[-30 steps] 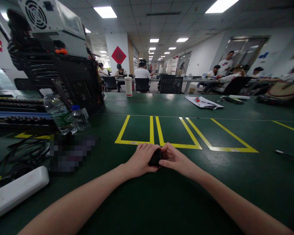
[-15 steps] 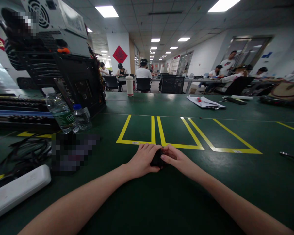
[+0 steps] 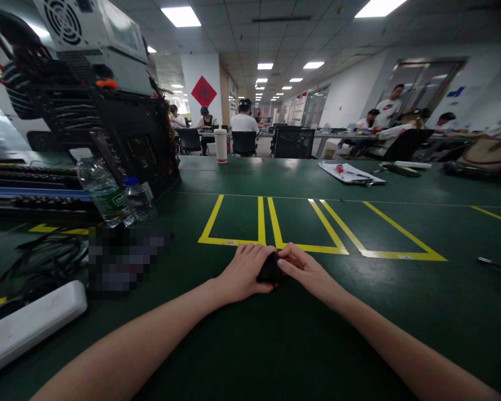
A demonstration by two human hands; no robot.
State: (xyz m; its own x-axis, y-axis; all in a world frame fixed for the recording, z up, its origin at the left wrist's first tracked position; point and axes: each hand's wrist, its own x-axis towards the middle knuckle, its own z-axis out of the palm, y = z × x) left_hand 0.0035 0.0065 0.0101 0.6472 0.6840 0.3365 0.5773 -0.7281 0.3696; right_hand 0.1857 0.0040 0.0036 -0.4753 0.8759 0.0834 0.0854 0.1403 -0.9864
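A small black object [image 3: 268, 270], too dark to identify, rests low over the green tabletop [image 3: 267, 345] between my hands. My left hand [image 3: 245, 273] wraps it from the left, fingers over its far side and thumb along the near side. From the right, my right hand [image 3: 303, 271] pinches at the object's right edge with thumb and fingertips. Much of the object is hidden under the left fingers. Just beyond both hands lie the yellow tape outlines [image 3: 313, 249] on the table.
At left stand a water bottle [image 3: 102, 189], a smaller blue-capped bottle [image 3: 138, 200], a white power strip [image 3: 33, 326], black cables [image 3: 37, 262] and an opened computer case [image 3: 137, 133]. Farther back are a white cup [image 3: 221, 146] and clipboard [image 3: 350, 173]. A pen [image 3: 496, 267] lies right. People sit beyond.
My right hand has shifted slightly right, with its fingertips still at the black object's right edge. My left hand keeps its hold in nearly the same place.
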